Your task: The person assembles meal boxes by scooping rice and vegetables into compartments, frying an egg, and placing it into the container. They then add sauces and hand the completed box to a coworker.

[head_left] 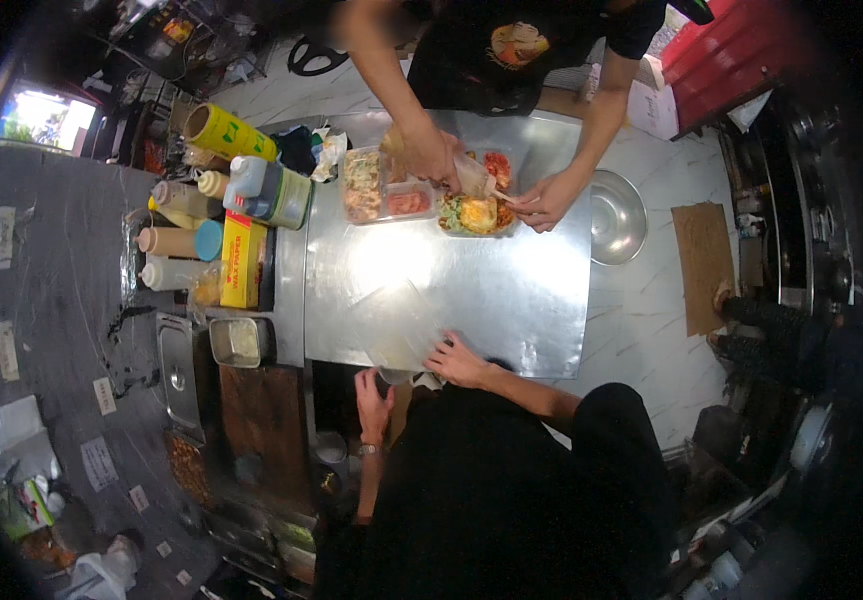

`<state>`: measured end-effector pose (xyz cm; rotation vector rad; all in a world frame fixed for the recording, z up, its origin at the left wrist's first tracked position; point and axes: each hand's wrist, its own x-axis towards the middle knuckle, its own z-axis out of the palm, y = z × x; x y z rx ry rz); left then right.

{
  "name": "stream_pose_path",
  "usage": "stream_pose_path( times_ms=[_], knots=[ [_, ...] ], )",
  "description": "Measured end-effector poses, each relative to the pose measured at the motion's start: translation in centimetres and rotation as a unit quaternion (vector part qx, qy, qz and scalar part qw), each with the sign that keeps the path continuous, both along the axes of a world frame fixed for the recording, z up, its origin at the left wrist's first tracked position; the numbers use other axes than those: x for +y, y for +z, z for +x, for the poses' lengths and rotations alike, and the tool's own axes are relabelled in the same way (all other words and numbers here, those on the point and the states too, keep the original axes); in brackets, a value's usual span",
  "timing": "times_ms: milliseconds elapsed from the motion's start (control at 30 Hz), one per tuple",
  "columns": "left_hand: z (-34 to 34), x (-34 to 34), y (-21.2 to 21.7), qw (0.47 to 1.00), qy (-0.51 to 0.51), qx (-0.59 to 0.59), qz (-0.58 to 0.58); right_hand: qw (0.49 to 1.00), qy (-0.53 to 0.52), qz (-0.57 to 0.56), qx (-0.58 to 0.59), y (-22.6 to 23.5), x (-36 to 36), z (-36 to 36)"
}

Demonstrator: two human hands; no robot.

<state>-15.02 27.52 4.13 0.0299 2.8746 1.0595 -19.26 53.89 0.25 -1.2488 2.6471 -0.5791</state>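
A faint, clear plastic piece [396, 322] lies on the steel table [522, 310] at its near edge; its exact kind is hard to make out. My right hand [460, 362] rests at that edge with fingers spread, touching or just beside the plastic. Just off the edge is my left hand [374, 402], its fingers and thumb apart, next to a small pale cup-like thing [392, 376]. Across the table, a co-worker's hands [542, 200] hold a wrapped utensil [492, 190] above a clear food container [469, 230]. Another filled container [364, 190] stands to its left.
Squeeze bottles [167, 273], a large jug [287, 195] and a yellow-red box [242, 262] crowd the left counter. Nearer are a metal pan [239, 342] and a brown board [264, 425]. A steel bowl [619, 217] sits beyond the table's right edge.
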Motion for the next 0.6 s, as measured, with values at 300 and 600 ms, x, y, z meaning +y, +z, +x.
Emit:
stream_pose_path(
  times_ms=[300, 600],
  knots=[
    [-0.5, 0.1, -0.3, 0.972, -0.185, 0.092, -0.113, 0.999, -0.042, 0.018, -0.006, -1.4, 0.1, 4.0],
    [-8.1, -1.5, 9.3, 0.945, -0.252, 0.207, 0.007, 0.953, -0.27, -0.126, 0.06, 7.4, 0.1, 5.4]
  ],
)
